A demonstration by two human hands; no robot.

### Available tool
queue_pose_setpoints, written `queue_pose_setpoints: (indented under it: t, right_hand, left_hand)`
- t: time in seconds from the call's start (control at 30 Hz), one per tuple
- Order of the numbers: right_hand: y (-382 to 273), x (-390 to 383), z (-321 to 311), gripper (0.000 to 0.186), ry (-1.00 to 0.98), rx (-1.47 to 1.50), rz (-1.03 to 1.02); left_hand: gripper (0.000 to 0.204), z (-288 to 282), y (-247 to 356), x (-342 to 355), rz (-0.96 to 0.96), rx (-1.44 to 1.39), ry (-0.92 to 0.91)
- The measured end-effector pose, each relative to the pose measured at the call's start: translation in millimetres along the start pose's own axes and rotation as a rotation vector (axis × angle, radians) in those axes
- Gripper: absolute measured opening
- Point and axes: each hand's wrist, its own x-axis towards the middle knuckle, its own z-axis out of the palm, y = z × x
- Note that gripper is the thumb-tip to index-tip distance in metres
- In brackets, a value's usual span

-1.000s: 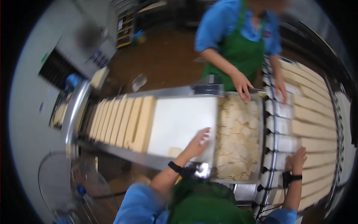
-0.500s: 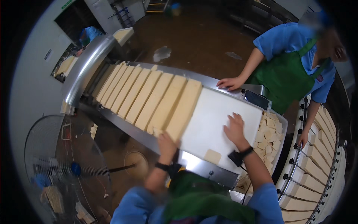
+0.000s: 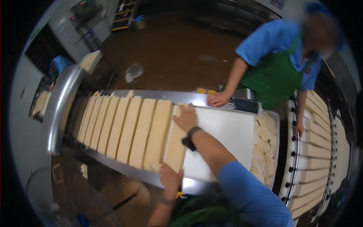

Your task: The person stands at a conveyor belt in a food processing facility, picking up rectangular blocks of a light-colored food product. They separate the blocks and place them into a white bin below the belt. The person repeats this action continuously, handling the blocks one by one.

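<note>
Fingers of both hands [image 3: 186, 117] [image 3: 170, 179] press the end pale slab [image 3: 176, 145].

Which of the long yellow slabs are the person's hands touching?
The rightmost pale yellow slab, at the row's end beside the bare white belt. The right hand presses its far end, the left hand its near end.

Your only screen is a small dark panel [image 3: 245, 105] on the conveyor's far rim; far left, a grey box [image 3: 77, 9] shows what may be indicator lights.
</note>
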Motion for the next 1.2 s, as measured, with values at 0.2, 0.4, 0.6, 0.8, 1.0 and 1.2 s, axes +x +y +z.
queue_pose_setpoints:
  t: [0.2, 0.4, 0.6, 0.8, 1.0, 1.2]
  right_hand:
    - [86, -42, -74, 0.074, 0.021, 0.117, 0.383]
    - [213, -126, -115, 0.08, 0.49, 0.129, 0.588]
    - [321, -228, -146, 0.089, 0.797, 0.23, 0.686]
    - [406, -322, -259, 0.077, 1.117, 0.44, 0.944]
    - [521, -389, -321, 0.064, 0.666, 0.16, 1.219]
    - [539, -363, -292, 0.064, 0.719, -0.1, 0.882]
  left_hand:
    - [0.082, -60, 43, 6, 0.18, -0.287, -0.308]
    - [0.088, -30, 119, -19, 0.488, -0.392, -0.46]
    - [0.082, -15, 198, -42, 0.696, -0.53, -0.242]
    - [0.073, -62, 325, -82, 1.038, -0.715, -0.009]
    - [0.065, -78, 438, -116, 1.187, -0.983, -0.286]
    - [0.058, -57, 481, -121, 1.242, -0.86, -0.531]
